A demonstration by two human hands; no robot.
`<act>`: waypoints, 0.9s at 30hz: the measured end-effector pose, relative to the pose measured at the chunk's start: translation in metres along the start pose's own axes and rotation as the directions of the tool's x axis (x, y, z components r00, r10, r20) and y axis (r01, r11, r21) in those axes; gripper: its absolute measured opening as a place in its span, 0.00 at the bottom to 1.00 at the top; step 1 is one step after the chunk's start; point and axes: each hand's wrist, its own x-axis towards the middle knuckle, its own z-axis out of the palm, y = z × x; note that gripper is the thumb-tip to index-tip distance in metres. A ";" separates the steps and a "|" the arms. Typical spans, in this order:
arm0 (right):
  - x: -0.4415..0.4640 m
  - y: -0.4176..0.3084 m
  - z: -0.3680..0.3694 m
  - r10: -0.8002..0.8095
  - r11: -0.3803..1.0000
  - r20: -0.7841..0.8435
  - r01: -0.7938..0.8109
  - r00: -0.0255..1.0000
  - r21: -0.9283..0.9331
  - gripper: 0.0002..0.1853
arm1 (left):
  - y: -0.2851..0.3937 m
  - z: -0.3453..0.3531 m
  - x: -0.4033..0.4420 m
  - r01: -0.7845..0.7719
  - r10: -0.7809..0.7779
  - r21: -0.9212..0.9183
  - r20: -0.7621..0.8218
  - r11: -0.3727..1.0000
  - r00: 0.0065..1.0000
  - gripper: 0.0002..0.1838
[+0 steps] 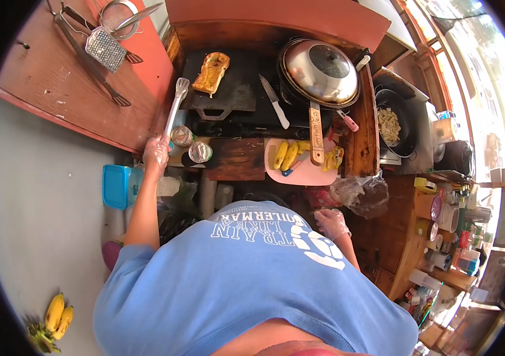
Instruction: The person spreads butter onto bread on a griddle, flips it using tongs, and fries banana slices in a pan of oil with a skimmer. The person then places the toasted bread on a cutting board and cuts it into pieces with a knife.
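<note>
My left hand (pixel 156 152), in a thin clear plastic glove, is wrapped around the handle end of metal tongs (pixel 176 105). The tongs point away from me, and their tips are beside the dark griddle (pixel 237 98), to the left of a browned slice of toasted bread (pixel 211 72). The bread lies on the griddle, apart from the tongs. My right hand (pixel 331 223), also gloved, hangs low by my right side with loosely bent fingers and nothing visible in it. Two cans (pixel 199 152) stand just right of my left hand.
A knife (pixel 274 102) lies right of the griddle. A lidded pan (pixel 320 71) extends its wooden handle (pixel 316 133) over a pink cutting board (pixel 273 169) with bananas (pixel 288 155). At right, a wok (pixel 403 133) holds pale strips. Utensils including a grater (pixel 106 50) hang at left.
</note>
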 end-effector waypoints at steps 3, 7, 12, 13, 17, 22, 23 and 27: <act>0.007 -0.008 0.005 -0.003 0.999 -0.001 0.003 1.000 -0.033 0.18 | 0.045 0.006 -0.014 0.304 -0.305 -0.199 0.029 0.932 0.952 0.12; 0.035 0.025 0.019 -0.093 0.985 -0.039 0.086 0.995 -0.151 0.19 | 0.020 0.021 0.022 0.365 -0.249 -0.480 0.290 0.797 0.924 0.12; 0.023 0.050 0.025 -0.091 0.954 -0.068 0.068 0.994 -0.293 0.21 | 0.044 0.066 0.094 0.275 -0.128 -0.489 0.312 0.828 0.941 0.15; 0.019 0.057 0.026 -0.086 0.956 -0.076 0.061 0.993 -0.287 0.21 | 0.053 0.071 0.098 0.192 -0.126 -0.373 0.194 0.908 0.973 0.13; -0.002 0.069 0.023 -0.112 0.950 -0.177 0.053 0.978 -0.308 0.19 | 0.075 0.078 0.091 -0.236 0.437 0.627 -0.187 0.743 0.880 0.17; -0.012 0.070 0.028 -0.083 0.945 -0.173 0.022 0.981 -0.327 0.18 | 0.081 0.078 0.060 -0.288 0.527 0.703 -0.145 0.650 0.838 0.18; -0.005 0.072 0.030 -0.071 0.945 -0.169 0.013 0.983 -0.326 0.18 | 0.081 0.079 0.059 -0.286 0.520 0.705 -0.136 0.649 0.843 0.18; 0.025 0.061 0.046 -0.266 0.889 -0.132 0.190 0.955 -0.417 0.18 | 0.075 0.080 0.060 -0.301 0.580 0.764 -0.115 0.570 0.807 0.19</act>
